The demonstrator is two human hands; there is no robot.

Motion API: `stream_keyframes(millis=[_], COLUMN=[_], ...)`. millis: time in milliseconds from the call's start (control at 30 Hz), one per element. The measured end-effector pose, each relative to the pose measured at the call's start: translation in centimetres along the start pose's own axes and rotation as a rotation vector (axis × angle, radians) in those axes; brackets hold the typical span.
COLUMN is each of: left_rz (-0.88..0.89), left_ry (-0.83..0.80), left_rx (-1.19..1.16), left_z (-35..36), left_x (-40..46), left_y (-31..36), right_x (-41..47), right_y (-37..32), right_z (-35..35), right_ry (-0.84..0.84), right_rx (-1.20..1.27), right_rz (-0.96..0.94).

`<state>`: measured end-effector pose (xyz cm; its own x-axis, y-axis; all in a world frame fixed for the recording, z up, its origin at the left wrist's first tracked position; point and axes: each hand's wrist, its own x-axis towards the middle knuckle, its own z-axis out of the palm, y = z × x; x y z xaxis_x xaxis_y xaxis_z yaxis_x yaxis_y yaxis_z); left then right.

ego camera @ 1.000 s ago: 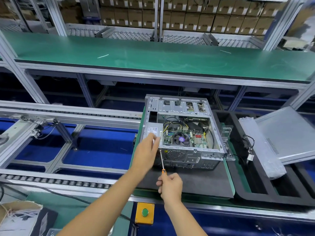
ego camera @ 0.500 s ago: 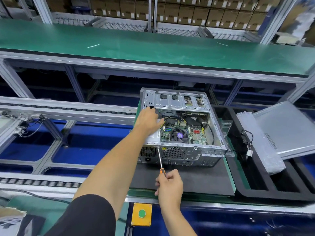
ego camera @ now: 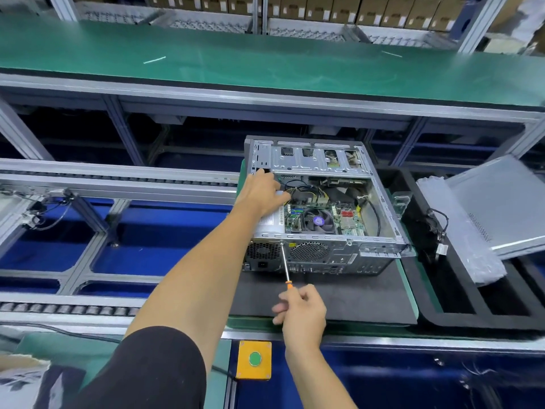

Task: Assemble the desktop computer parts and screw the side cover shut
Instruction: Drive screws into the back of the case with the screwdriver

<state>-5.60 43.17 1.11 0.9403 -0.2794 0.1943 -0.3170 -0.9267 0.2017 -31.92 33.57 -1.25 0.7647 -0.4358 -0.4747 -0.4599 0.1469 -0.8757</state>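
An open desktop computer case (ego camera: 321,255) lies on its side on a black mat (ego camera: 339,293), its motherboard and fan exposed. My left hand (ego camera: 262,193) rests flat on the silver power supply (ego camera: 269,224) in the case's left side, fingers reaching toward the drive cage. My right hand (ego camera: 300,312) grips the orange handle of a screwdriver (ego camera: 285,265). Its tip touches the case's rear panel near the power supply's corner. The grey side cover (ego camera: 507,208) leans in a black tray at the right.
A black foam tray (ego camera: 460,302) to the right holds a plastic-wrapped part (ego camera: 460,231) and a black cable (ego camera: 436,231). A yellow box with a green button (ego camera: 254,360) sits on the front rail. Roller conveyor rails (ego camera: 88,184) run to the left. A green shelf (ego camera: 265,63) spans above.
My left hand slid from the case's near rear edge farther back over the power supply. The screwdriver stays at the rear panel, and the view moved closer.
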Motion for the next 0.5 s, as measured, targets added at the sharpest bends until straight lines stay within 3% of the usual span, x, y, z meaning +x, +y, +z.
stream_keyframes(millis=[100,200,500], left_rz=[-0.001,-0.008,0.007], left_ry=[-0.004,-0.009,-0.013], left_rx=[-0.005,-0.016,0.003], left_z=[-0.1,-0.1,0.1], left_x=[-0.1,0.0,0.1], left_y=[0.0,0.0,0.1], right_x=[0.4,0.6,0.0], right_y=[-1.1,-1.3,-0.1], right_z=[-0.5,-0.5,-0.2], right_ry=[-0.149,-0.211,-0.008], right_rx=[0.224,0.275,-0.041], right_rz=[0.276,0.356,-0.05])
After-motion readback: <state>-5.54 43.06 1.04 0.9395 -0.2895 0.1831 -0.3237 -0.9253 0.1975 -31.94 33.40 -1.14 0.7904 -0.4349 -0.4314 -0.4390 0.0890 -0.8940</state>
